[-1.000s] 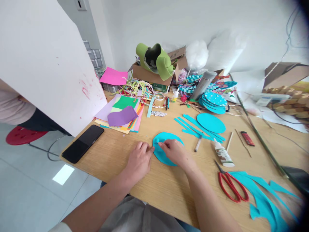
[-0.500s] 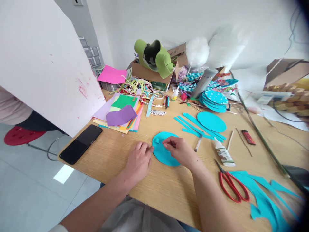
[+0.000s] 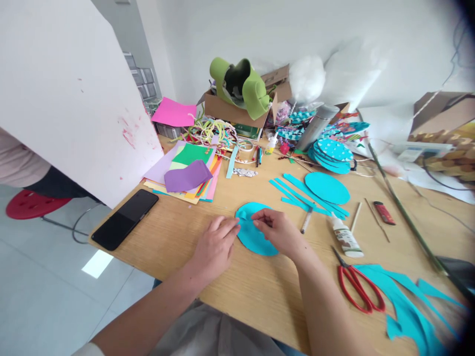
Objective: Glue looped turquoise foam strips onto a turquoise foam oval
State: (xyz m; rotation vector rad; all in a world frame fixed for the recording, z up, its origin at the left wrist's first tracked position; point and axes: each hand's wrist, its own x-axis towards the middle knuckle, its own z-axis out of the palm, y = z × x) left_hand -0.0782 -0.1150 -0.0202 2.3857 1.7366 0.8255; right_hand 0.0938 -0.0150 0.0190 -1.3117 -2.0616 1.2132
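A blue paper oval [image 3: 256, 242] lies on the wooden table between my hands, with a small raised blue piece near its upper left. My left hand [image 3: 218, 244] rests at the oval's left edge, its fingers together and their tips by the raised piece. From the right, my right hand [image 3: 276, 230] is over the oval, thumb and forefinger pinched beside the raised piece. What either hand holds is too small to make out. A second blue oval [image 3: 327, 188] lies behind, next to blue strips [image 3: 293, 193] and a pen [image 3: 307, 220].
Glue bottle [image 3: 347, 237], red-handled scissors [image 3: 358, 287] and blue scraps [image 3: 411, 301] lie to the right. A black phone [image 3: 125, 220] and coloured papers [image 3: 187, 177] are at the left. Behind stand a cardboard box [image 3: 232, 110] and a metal flask [image 3: 318, 126].
My left fingertips have moved slightly in over the oval's edge toward the small raised piece, which now looks lower. My right hand stays pinched in nearly the same place.
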